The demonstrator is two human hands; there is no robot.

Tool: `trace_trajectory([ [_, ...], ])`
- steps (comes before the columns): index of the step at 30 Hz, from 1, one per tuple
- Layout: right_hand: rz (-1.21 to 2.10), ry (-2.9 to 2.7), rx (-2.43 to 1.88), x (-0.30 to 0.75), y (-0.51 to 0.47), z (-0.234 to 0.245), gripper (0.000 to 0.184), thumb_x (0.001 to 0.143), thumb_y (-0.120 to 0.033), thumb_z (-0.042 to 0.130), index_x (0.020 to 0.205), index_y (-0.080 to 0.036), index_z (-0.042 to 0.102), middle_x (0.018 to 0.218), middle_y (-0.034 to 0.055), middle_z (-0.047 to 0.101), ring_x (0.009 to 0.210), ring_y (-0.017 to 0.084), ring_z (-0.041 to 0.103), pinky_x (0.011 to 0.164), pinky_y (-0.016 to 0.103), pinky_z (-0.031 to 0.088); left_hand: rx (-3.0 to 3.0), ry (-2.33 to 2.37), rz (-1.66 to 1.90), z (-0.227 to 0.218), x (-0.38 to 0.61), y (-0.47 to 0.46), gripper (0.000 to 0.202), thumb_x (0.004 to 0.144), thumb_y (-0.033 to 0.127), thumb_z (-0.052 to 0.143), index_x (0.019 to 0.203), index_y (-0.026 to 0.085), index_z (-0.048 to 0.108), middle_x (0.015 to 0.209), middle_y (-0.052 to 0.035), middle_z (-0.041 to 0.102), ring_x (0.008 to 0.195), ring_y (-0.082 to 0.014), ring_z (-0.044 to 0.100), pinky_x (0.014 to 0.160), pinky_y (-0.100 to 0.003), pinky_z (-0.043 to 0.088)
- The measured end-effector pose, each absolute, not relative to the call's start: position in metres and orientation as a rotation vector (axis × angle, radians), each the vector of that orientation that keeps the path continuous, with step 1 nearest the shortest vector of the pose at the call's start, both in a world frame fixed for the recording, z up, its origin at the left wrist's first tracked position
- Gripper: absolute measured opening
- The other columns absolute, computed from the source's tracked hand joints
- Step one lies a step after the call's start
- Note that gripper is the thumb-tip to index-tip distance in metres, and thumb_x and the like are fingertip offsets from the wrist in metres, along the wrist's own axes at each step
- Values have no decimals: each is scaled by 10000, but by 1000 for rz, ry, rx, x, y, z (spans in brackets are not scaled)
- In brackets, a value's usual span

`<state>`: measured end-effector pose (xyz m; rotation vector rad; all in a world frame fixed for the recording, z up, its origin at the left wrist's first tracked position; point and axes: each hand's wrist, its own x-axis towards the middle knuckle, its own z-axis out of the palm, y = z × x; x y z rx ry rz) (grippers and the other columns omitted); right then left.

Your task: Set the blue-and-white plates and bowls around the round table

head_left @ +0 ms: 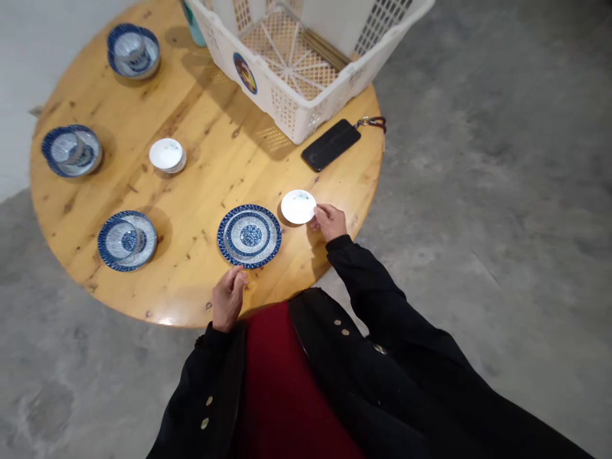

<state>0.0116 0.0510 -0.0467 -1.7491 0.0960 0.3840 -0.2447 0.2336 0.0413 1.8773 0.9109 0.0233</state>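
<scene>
Small white dish (298, 207) held at the right of the patterned plate (249, 236), with the setting-out seemingly part done.

The right hand (329, 220) has a nearly closed grip, pinching the dish's right edge between thumb and fingers; whether the dish rests on the counter (201, 204) cannot be told. The left hand (229, 297), at the plate's near edge, has a loose, half-open grip with nothing seen in it; contact with the rim is unclear. Left of the plate, three blue-rimmed sets (108, 248) each carry a smaller vessel and look assembled, while the plate itself bears nothing. A stack of white dishes (166, 155), left of and beyond the plate, appears undistributed.
</scene>
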Motion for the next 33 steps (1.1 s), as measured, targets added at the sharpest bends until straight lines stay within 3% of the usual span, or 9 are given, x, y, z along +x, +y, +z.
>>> trace_trajectory([
  [7, 307, 215, -1674, -30, 12, -36, 425, 675, -519, 739, 881, -150, 697, 595, 18, 670, 458, 157, 584, 463, 294, 498, 1849, 991, 84, 36, -264, 223, 396, 907, 427, 472, 1094, 148, 683, 880, -71, 742, 784, -182, 728, 788, -299, 570],
  [15, 338, 101, -1590, -57, 11, -11, 357, 748, -456, 733, 925, -145, 719, 631, 12, 681, 459, 114, 574, 481, 246, 471, 1793, 1098, 54, 45, -299, 192, 346, 907, 359, 492, 1108, 152, 684, 909, -76, 753, 785, -187, 732, 764, -299, 567],
  [24, 433, -5, -1602, -109, 15, 2, 371, 790, -475, 719, 968, -149, 719, 676, 26, 696, 505, 124, 586, 526, 273, 497, 1820, 1038, -10, 43, -320, 184, 358, 919, 342, 473, 1132, 148, 685, 933, -78, 747, 814, -187, 723, 751, -281, 559],
  [33, 391, 252, -1558, -235, 33, -21, 466, 659, -506, 796, 929, -136, 717, 647, 31, 703, 477, 130, 594, 486, 269, 501, 1882, 899, 97, 48, -399, 246, 353, 927, 359, 459, 1104, 170, 698, 906, -64, 755, 804, -180, 719, 773, -276, 545],
])
